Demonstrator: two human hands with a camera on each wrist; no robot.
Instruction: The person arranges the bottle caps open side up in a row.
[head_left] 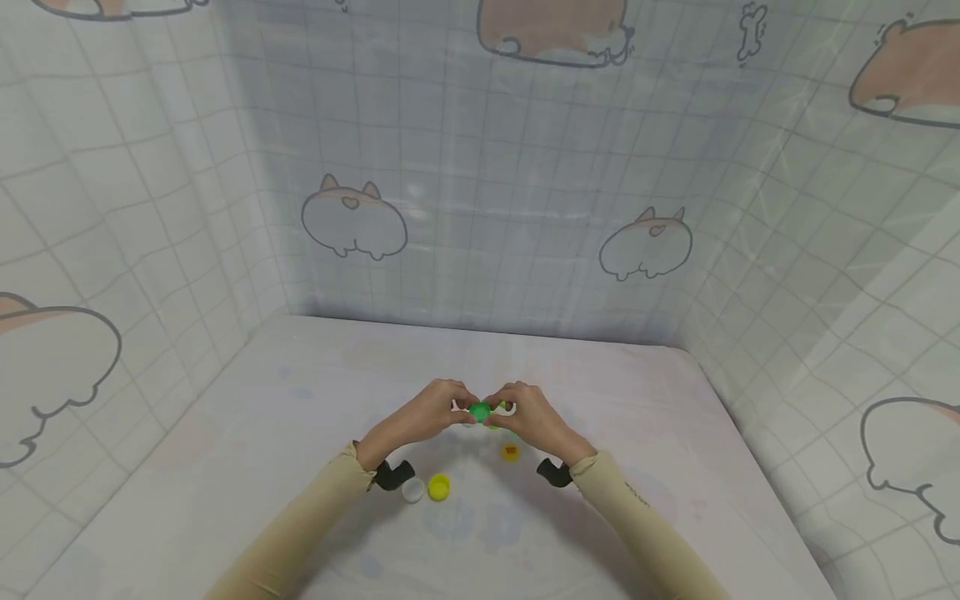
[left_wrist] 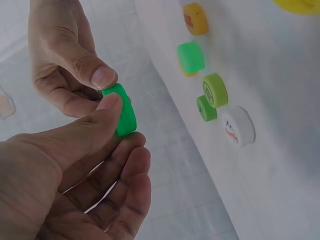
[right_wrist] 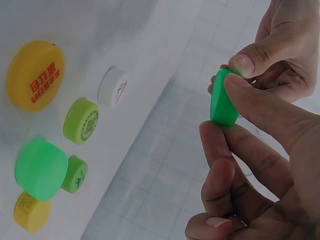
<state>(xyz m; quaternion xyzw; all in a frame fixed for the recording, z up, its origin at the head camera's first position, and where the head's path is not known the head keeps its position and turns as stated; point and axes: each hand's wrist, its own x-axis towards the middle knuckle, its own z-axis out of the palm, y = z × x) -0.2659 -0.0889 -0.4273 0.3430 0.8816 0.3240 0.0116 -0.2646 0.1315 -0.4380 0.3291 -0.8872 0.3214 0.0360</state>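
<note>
Both hands pinch one bright green bottle cap [head_left: 479,411], raised above the table between them. My left hand [head_left: 435,410] has its thumb and fingers on one side of the cap; my right hand [head_left: 534,417] grips the other side. In the left wrist view the green cap [left_wrist: 127,112] is tilted on edge, partly covered by the left thumb. The right wrist view shows the same cap [right_wrist: 223,102] between thumb and fingertips of the right hand [right_wrist: 270,165], with the left hand [right_wrist: 287,50] beyond.
On the table lie a yellow cap with red print [right_wrist: 36,75], a white cap [right_wrist: 113,86], a lime cap [right_wrist: 81,121], another bright green cap [right_wrist: 41,169], a small green cap [right_wrist: 75,174] and a yellow cap [right_wrist: 32,212]. Nearer me are a bright yellow cap [head_left: 438,487] and a white one [head_left: 413,490].
</note>
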